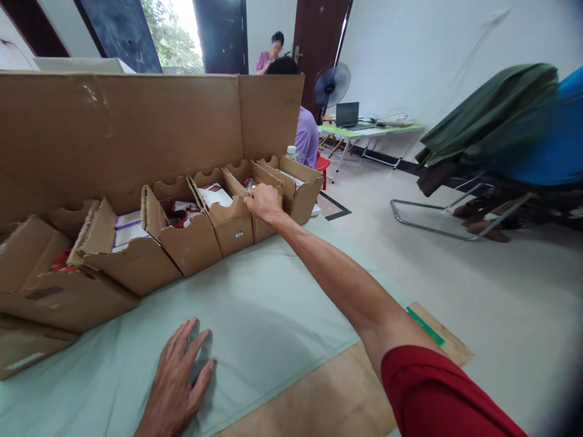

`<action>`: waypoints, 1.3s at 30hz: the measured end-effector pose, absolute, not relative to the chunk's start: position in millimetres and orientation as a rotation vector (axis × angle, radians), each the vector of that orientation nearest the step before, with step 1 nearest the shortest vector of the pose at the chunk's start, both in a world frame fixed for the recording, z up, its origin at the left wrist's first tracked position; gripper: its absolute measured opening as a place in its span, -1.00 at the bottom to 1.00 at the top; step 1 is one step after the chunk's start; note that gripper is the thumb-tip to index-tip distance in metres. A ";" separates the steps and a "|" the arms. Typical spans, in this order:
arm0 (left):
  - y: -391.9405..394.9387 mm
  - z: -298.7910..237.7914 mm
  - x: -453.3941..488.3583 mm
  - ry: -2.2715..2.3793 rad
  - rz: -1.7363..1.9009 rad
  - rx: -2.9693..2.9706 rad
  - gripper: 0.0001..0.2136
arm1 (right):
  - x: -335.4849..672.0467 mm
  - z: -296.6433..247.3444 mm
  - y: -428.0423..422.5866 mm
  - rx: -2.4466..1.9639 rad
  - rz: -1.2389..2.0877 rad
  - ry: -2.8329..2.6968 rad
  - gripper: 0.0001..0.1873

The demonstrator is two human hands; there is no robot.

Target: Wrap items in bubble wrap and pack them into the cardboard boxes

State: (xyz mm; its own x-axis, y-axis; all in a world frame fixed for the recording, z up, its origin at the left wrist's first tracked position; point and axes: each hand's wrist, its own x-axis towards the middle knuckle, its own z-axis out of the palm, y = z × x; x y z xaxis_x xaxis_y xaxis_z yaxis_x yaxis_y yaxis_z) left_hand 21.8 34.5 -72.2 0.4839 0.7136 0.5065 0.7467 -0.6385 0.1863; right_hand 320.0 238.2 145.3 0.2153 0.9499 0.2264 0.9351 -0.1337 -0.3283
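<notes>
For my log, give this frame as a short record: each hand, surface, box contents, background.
Right hand: at the front rim of the second cardboard box from the right; grip unclear
Left hand: palm down, fingers spread, over the surface
Surface: pale green cloth
Other boxes' contents: white-and-purple items, red-and-white packets
Background: fan, open laptop, person in plain purple

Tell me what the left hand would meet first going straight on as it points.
Across the pale green cloth, the left hand would likely meet the cardboard box holding red-and-white packets, or the labelled box beside it; I can't tell which.
</notes>
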 end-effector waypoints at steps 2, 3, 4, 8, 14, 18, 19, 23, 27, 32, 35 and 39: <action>40.1 -58.3 18.0 -1.317 -0.820 -2.659 -0.57 | 323.1 145.1 238.2 -2.088 0.075 -1.748 -0.69; 44.8 -47.5 15.9 -1.331 -0.811 -2.653 -0.55 | 324.5 145.2 238.5 -2.080 0.086 -1.750 -0.69; 50.6 -34.9 14.3 -1.348 -0.818 -2.640 -0.53 | 325.6 145.5 239.2 -2.070 0.095 -1.752 -0.69; 75.0 9.7 21.5 -1.364 -0.937 -2.574 -0.51 | 325.0 146.3 244.6 -2.049 0.116 -1.752 -0.69; 67.9 -8.8 51.4 -1.349 -0.867 -2.676 -0.57 | 326.3 145.4 236.1 -1.960 0.096 -1.839 -0.71; 42.8 -29.3 16.7 -1.346 -0.789 -2.708 -0.50 | 375.1 149.7 205.6 -1.728 -0.203 -1.850 -0.64; 36.2 -31.8 1.4 -1.362 -0.774 -2.702 -0.49 | 394.7 151.3 199.6 -1.758 -0.263 -1.786 -0.64; 12.5 -39.6 -47.0 -1.590 -0.803 -2.579 -0.53 | 466.5 151.0 200.2 -2.055 -0.258 -1.724 -0.32; 0.3 -44.7 -47.2 -1.608 -0.821 -2.610 -0.58 | 485.7 141.0 220.3 -2.142 -0.158 -1.818 -0.48; -7.6 -47.0 -37.3 -1.481 -0.814 -2.674 -0.52 | 472.5 135.1 199.8 -2.037 -0.140 -1.837 -0.71; -11.2 -52.3 -39.9 -1.435 -0.830 -2.687 -0.49 | 471.8 129.1 146.3 -1.988 -0.143 -1.827 -0.72; -10.0 -52.7 -24.8 -1.390 -0.894 -2.729 -0.51 | 476.2 116.6 38.9 -1.876 -0.070 -1.683 -0.76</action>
State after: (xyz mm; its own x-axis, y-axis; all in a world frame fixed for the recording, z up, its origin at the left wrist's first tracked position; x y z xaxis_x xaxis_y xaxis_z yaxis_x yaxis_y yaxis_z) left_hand -24.8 -10.0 -52.7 0.4635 0.7587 0.4578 0.7314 -0.6192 0.2857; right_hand 476.2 38.9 116.6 0.1906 0.8848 0.4252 0.9169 -0.0058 -0.3990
